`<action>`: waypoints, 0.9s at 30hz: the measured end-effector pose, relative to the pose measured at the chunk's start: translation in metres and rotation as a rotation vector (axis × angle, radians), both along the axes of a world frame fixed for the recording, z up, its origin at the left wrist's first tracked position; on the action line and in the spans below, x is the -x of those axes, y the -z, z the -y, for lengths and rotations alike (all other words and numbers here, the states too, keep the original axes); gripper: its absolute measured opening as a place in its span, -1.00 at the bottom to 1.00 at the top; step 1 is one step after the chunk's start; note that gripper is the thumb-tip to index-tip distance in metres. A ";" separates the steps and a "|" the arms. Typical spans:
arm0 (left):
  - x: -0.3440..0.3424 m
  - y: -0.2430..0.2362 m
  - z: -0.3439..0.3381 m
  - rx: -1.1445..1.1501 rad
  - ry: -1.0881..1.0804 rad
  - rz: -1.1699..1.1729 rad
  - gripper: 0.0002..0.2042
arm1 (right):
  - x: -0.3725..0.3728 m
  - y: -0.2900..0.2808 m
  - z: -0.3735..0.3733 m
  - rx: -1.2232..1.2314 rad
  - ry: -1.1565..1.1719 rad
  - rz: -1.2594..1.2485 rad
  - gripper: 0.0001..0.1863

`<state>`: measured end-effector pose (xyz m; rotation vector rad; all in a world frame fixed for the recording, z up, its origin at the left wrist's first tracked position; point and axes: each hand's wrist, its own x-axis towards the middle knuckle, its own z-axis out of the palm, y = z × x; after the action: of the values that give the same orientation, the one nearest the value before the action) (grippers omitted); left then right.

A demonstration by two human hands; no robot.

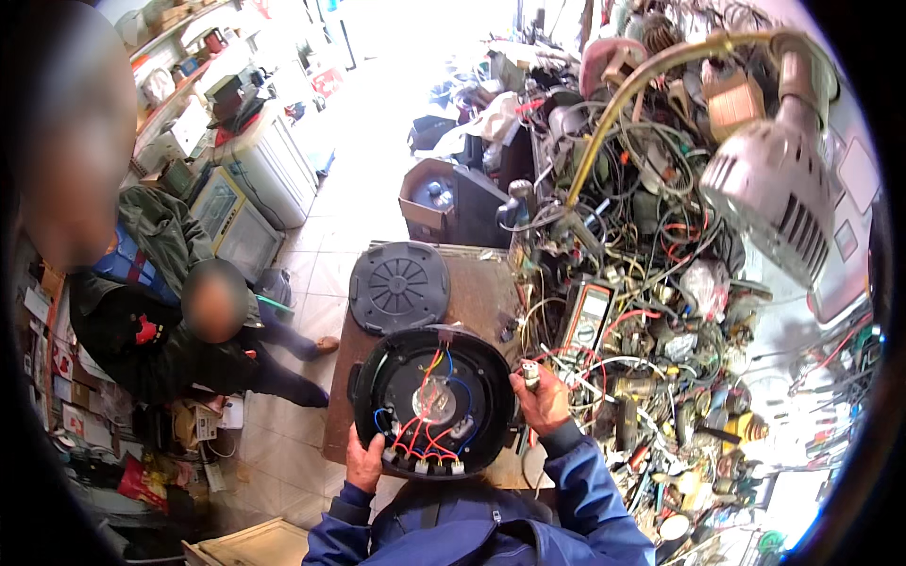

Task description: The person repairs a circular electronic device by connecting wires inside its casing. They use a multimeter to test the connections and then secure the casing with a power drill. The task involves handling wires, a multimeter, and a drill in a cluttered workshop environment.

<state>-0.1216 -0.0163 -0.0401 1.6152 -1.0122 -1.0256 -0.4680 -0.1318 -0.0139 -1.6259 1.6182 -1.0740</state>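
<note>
A round black appliance housing (373,401) lies open before me on the bench, its inside facing up. Red, blue and yellow-green wires (440,437) run through it, with white connectors along its near edge and a pale round part (434,401) at its centre. My left hand (364,460) grips the housing's near left rim, thumb on top, the other fingers mostly hidden. By the right rim, my right hand (545,404) pinches a small whitish connector (530,374) whose end shows dark holes. A round, slotted black cover (399,288) rests just beyond the housing.
A multimeter (590,316) with red leads lies right of the bench (481,283), amid heaped cables, tools and parts. A large work lamp (779,189) hangs over that heap on a curved arm. Other people (142,321) are at the left. A cardboard box (425,200) stands beyond the bench.
</note>
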 end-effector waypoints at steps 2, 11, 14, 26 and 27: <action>-0.007 0.007 -0.001 0.025 0.024 -0.006 -0.48 | -0.015 -0.013 0.019 0.029 -0.036 -0.026 -0.72; -0.004 0.005 0.004 0.036 0.037 0.039 -0.59 | -0.024 0.038 0.041 -0.091 -0.049 0.138 -0.77; -0.008 0.013 -0.005 0.034 0.027 0.000 -0.57 | -0.021 0.028 0.036 -0.143 -0.107 0.079 -0.79; -0.006 0.017 -0.007 0.031 0.008 -0.026 -0.49 | -0.025 0.019 0.029 -0.142 -0.068 0.077 -0.79; -0.006 0.012 -0.006 0.024 0.018 0.033 -0.48 | -0.023 0.016 0.028 -0.125 -0.066 -0.009 -0.79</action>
<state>-0.1156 -0.0107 -0.0523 1.6112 -1.0597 -0.9982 -0.4449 -0.1601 -0.0295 -1.5921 1.5930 -0.9154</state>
